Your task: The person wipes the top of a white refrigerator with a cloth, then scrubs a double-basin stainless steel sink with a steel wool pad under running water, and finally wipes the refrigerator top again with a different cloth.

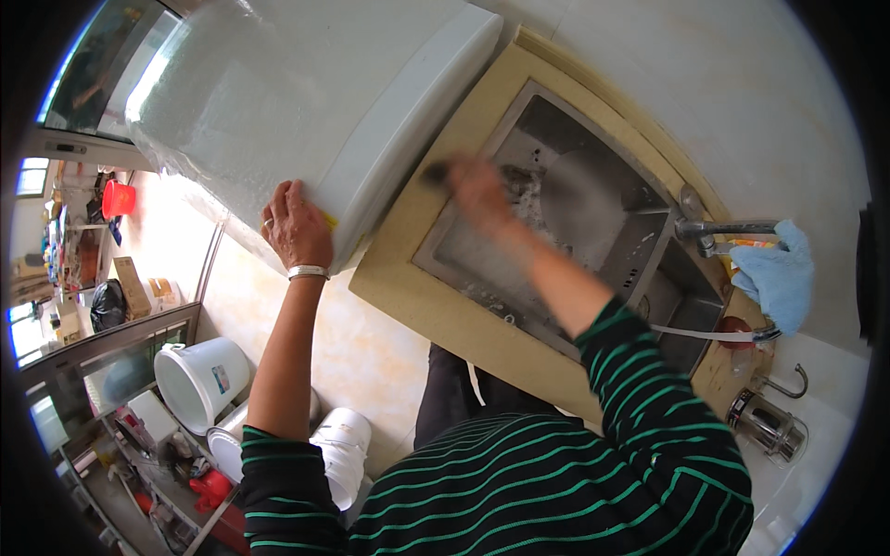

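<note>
My left hand [297, 229] lies on the near corner of a pale appliance top [299, 104] covered in clear plastic; a bit of yellow shows beside its fingers. Blurred by motion, my right hand [480, 191] is over the left part of a stainless steel sink [605, 187]. A dark object [437, 174], too blurred to name, is at its fingertips above the yellowish counter rim [407, 229]. Wet residue and dark bits lie in the sink basin. Whether the left hand grips anything is hidden.
A faucet [695, 228] with a light blue cloth [779, 278] stands right of the basin, beside a smaller basin [678, 306]. White buckets [229, 375] stand on the floor at lower left. A metal canister [765, 424] is at the right wall.
</note>
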Demonstrator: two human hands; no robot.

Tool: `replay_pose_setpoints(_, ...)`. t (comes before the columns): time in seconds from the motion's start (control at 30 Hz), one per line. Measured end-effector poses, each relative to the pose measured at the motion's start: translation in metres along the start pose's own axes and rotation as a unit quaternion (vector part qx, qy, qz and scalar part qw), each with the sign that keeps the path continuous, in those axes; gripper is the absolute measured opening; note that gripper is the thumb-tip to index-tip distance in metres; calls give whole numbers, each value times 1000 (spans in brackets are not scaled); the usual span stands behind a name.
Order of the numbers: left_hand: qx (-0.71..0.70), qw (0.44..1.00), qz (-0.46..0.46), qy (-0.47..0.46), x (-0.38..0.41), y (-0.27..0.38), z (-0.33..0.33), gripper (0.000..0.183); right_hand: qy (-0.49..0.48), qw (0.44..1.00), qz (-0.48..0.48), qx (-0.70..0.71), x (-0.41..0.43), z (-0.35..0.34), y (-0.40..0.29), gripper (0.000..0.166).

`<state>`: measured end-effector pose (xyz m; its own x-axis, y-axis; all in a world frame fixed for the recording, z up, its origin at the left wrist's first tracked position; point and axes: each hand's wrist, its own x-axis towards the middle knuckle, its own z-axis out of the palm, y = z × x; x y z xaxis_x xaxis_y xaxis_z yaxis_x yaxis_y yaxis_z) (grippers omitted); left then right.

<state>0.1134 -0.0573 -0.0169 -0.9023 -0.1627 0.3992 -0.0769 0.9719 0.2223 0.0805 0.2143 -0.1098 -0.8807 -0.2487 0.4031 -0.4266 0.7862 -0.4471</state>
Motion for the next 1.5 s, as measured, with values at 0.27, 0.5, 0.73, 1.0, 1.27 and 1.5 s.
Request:
replay_pose_setpoints(0.27,11,1000,1,21,-4,-13,3,31,-107,992,63,-13,52,-5,-3,24)
replay_pose_setpoints(0.5,-7,999,25,35,4,-9,11,28,-62,992,-110,18,-54,19,-107,18)
replay_pose_setpoints(0.73,17,1000,-2,-4,-4,-21,10,32,-112,992,-51,28,-203,-96,-67,10)
replay_pose_setpoints(1.0,18,999,30,-16,5,-5,18,31,-27,997,-35,64,-81,11,-121,18)
replay_pose_setpoints(1.27,27,999,13,-14,0,-34,21,34,-2,995,98,1,-278,-118,-81,18)
replay_pose_setpoints(1.5,38,999,9,-13,3,-25,27,33,129,919,339,-155,-359,-150,-43,10)
